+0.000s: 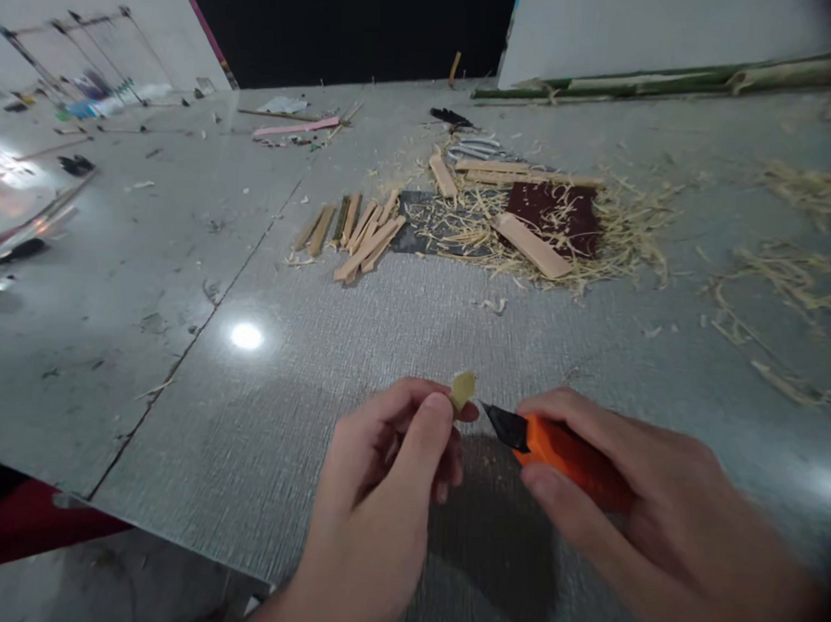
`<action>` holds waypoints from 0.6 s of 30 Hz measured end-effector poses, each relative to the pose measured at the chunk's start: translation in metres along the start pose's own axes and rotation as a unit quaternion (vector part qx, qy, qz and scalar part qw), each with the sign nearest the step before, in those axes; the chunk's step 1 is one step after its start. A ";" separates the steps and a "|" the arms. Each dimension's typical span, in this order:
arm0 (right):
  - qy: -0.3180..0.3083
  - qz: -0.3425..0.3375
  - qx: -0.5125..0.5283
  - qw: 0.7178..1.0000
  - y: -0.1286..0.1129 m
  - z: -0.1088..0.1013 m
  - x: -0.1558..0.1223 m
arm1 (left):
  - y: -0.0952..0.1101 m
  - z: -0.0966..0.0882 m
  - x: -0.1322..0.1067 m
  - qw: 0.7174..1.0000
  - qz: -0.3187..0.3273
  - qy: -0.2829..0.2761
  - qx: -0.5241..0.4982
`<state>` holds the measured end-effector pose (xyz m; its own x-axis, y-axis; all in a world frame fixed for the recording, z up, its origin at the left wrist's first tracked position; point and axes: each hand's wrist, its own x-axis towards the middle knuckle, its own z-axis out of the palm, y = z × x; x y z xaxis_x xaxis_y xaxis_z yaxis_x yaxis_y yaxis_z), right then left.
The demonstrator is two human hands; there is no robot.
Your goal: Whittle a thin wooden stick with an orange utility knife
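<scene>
Between thumb and fingers, my left hand (393,477) pinches a small yellowish-green piece of bamboo (462,390); the rest of it is hidden by the fingers. My right hand (642,499) is wrapped round an orange utility knife (575,459) with a black nose. The knife points left, its short blade tip just right of the bamboo piece; whether they touch I cannot tell. Both hands are above the near part of the grey textured table (299,407).
Several cut bamboo strips (370,239) lie beyond my hands. Right of them, shavings (629,229) surround a dark red sheet (553,207) with a wider strip (532,246) on it. Pliers (476,149) lie behind. Green bamboo poles (650,82) rest along the back right. A seam crosses the table at left.
</scene>
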<state>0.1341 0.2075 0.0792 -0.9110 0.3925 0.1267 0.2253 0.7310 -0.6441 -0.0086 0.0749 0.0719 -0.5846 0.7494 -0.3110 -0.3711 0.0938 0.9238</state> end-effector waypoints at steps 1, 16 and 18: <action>0.000 0.008 0.002 1.000 -0.001 0.001 0.000 | 0.000 0.000 0.000 1.000 -0.005 0.000 -0.002; 0.000 0.008 0.020 1.000 -0.003 0.001 0.000 | 0.005 0.001 -0.002 0.999 -0.037 -0.019 -0.004; -0.006 0.003 0.019 1.000 -0.003 0.001 0.000 | 0.007 0.001 -0.002 0.999 -0.035 -0.022 0.003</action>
<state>0.1328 0.2043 0.0804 -0.9136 0.3903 0.1137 0.2178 0.7061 -0.6738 -0.0093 0.0746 0.0791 -0.5250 0.7685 -0.3657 -0.4067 0.1509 0.9010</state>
